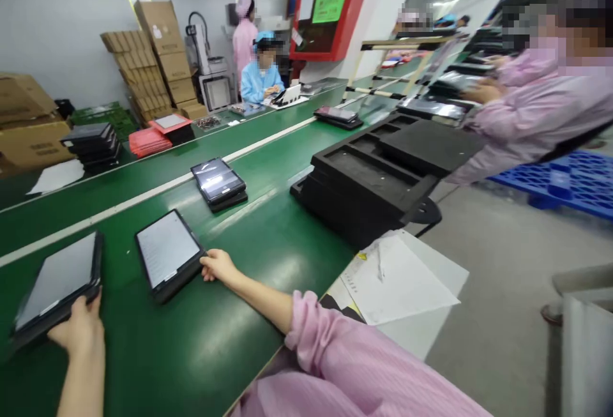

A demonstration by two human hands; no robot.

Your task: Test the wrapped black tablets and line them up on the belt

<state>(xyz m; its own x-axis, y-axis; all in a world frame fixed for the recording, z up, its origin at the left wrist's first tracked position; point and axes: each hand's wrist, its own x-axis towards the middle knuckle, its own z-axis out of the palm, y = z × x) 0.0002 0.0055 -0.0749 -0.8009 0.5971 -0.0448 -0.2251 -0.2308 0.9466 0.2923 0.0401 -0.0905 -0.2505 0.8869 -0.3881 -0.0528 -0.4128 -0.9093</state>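
Note:
My left hand point(81, 327) grips the near edge of a black-framed tablet point(60, 276) with a pale grey screen at the far left. It appears to sit on a thick black layer; whether that is a second tablet or a tray, I cannot tell. My right hand point(220, 265) has its fingers closed on the right side of another tablet point(168, 248), which lies on the green work surface point(167, 353). That tablet's screen is lit white with small lines of text. Farther off lies a tablet with a shiny, reflecting screen point(218, 179), stacked on another black piece.
Black foam trays point(368, 168) are stacked on the right, beside white papers with a pen point(397, 276). More tablets point(338, 115) lie farther along the line. A co-worker in pink point(550, 98) stands right; another in blue point(262, 78) sits across. Cartons point(165, 46) stand behind.

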